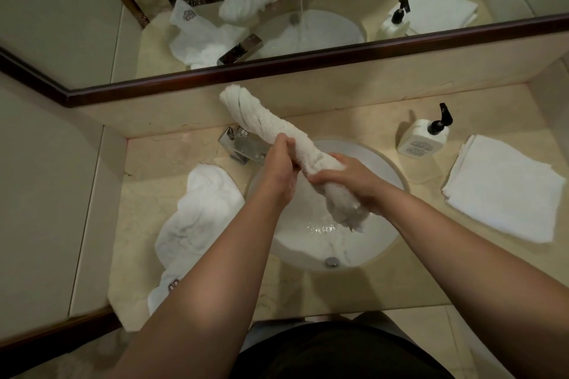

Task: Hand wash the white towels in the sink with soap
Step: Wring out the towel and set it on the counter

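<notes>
Wringing stage: twisted towel [278, 128] was held above the sink [389, 169], left hand [278, 168] and right hand [351, 181] both clenched around it; next likely came setting it on the tabletop [369, 289] beside the crumpled towel [197, 218]

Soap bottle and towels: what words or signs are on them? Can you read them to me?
Soap bottle: several lines of dark print on its white label, too small and blurred to read.
Crumpled towel left of the sink: a small dark stitched emblem near its lower edge, no letters can be made out.
Twisted towel and folded towels: no text visible.
</notes>
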Motion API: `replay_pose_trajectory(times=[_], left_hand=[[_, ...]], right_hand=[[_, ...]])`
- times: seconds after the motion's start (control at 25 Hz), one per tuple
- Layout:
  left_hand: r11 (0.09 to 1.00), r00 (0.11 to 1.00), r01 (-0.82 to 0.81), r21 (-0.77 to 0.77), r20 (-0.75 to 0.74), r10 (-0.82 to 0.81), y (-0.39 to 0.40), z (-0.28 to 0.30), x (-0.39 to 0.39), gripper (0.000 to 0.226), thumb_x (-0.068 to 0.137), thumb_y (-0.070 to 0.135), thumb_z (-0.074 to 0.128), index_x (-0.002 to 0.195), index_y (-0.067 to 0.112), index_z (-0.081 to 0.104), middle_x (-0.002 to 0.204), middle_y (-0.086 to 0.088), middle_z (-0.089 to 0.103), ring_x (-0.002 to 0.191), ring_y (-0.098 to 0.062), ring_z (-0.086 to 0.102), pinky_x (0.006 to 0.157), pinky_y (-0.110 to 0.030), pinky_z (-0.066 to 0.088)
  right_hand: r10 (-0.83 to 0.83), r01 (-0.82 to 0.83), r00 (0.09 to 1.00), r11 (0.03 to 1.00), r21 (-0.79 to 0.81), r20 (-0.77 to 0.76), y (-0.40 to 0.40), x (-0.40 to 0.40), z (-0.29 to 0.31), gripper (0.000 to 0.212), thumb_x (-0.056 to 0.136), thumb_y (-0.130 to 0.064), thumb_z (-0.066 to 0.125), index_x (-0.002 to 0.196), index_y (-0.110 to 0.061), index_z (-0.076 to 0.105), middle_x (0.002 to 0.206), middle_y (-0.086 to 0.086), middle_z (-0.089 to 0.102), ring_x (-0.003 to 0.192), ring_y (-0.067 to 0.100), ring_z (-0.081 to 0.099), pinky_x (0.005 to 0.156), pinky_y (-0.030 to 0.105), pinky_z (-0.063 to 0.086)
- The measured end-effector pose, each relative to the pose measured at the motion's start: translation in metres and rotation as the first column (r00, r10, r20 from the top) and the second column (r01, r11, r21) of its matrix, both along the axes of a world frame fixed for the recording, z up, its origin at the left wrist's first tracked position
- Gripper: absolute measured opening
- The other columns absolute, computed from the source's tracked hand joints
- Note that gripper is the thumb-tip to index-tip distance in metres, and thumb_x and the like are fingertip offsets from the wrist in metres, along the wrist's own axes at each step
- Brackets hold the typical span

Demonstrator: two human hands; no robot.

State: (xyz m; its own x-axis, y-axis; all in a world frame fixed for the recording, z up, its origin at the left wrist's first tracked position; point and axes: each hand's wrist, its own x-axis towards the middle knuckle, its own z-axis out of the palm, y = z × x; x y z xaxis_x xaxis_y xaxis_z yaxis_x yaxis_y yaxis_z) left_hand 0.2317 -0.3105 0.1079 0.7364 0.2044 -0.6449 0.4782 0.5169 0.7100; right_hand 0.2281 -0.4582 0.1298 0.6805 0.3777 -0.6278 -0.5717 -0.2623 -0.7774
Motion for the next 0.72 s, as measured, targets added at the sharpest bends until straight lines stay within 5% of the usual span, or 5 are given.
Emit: replay_pose_trajectory(times=[0.2, 0.32, 0.4, 0.56, 0.72], left_hand=[[0.997, 0.992, -0.033, -0.063, 0.123, 0.04, 0.009, -0.015, -0.024, 0.042, 0.083, 0.02, 0.077, 0.114, -0.004, 0.062, 0.108, -0.018, 0.071, 0.099, -0.029, 0.071, 0.086, -0.04, 0.058], [0.982, 0.997, 0.004, -0.189, 0.072, 0.01, 0.012, -0.016, -0.021, 0.051, 0.066, 0.027, 0.084, 0.103, 0.002, 0.059, 0.088, -0.01, 0.067, 0.086, -0.026, 0.066, 0.079, -0.043, 0.052], [0.948, 0.995, 0.069, -0.312, 0.088, -0.043, 0.012, -0.016, -0.018, 0.053, 0.058, 0.029, 0.083, 0.098, 0.004, 0.058, 0.087, -0.011, 0.06, 0.088, -0.028, 0.057, 0.082, -0.044, 0.047], [0.935, 0.995, 0.062, -0.349, 0.099, -0.029, 0.006, 0.0, -0.015, 0.023, 0.087, 0.018, 0.057, 0.091, 0.009, 0.078, 0.098, -0.008, 0.073, 0.094, -0.022, 0.064, 0.098, -0.042, 0.045], [0.989, 0.999, 0.044, -0.144, 0.004, -0.044, 0.001, 0.001, -0.002, 0.021, 0.094, 0.017, 0.061, 0.074, 0.012, 0.067, 0.081, -0.007, 0.071, 0.08, -0.022, 0.066, 0.07, -0.036, 0.048]], right_hand=[[0.092, -0.07, 0.953, 0.994, 0.086, -0.29, -0.014, 0.008, -0.002, 0.027, 0.082, -0.032, 0.07, 0.101, -0.013, 0.066, 0.08, 0.007, 0.066, 0.062, 0.015, 0.059, 0.059, 0.028, 0.047], [0.223, -0.126, 0.842, 0.967, 0.224, -0.492, -0.011, 0.007, -0.009, 0.045, 0.069, -0.048, 0.073, 0.086, -0.007, 0.067, 0.077, 0.004, 0.062, 0.06, 0.014, 0.054, 0.061, 0.028, 0.045], [0.211, -0.058, 0.82, 0.955, 0.29, -0.532, -0.007, 0.006, -0.013, 0.052, 0.063, -0.047, 0.072, 0.093, -0.006, 0.062, 0.076, 0.006, 0.063, 0.057, 0.014, 0.055, 0.057, 0.025, 0.047], [0.133, 0.036, 0.845, 0.952, 0.303, -0.518, -0.006, 0.004, -0.013, 0.059, 0.073, -0.055, 0.069, 0.108, -0.01, 0.057, 0.076, 0.007, 0.064, 0.056, 0.015, 0.055, 0.054, 0.024, 0.049], [-0.037, 0.066, 0.978, 0.988, 0.138, -0.204, 0.003, 0.002, -0.013, 0.083, 0.053, -0.091, 0.059, 0.109, -0.03, 0.067, 0.087, 0.015, 0.066, 0.068, 0.025, 0.059, 0.066, 0.035, 0.049]])
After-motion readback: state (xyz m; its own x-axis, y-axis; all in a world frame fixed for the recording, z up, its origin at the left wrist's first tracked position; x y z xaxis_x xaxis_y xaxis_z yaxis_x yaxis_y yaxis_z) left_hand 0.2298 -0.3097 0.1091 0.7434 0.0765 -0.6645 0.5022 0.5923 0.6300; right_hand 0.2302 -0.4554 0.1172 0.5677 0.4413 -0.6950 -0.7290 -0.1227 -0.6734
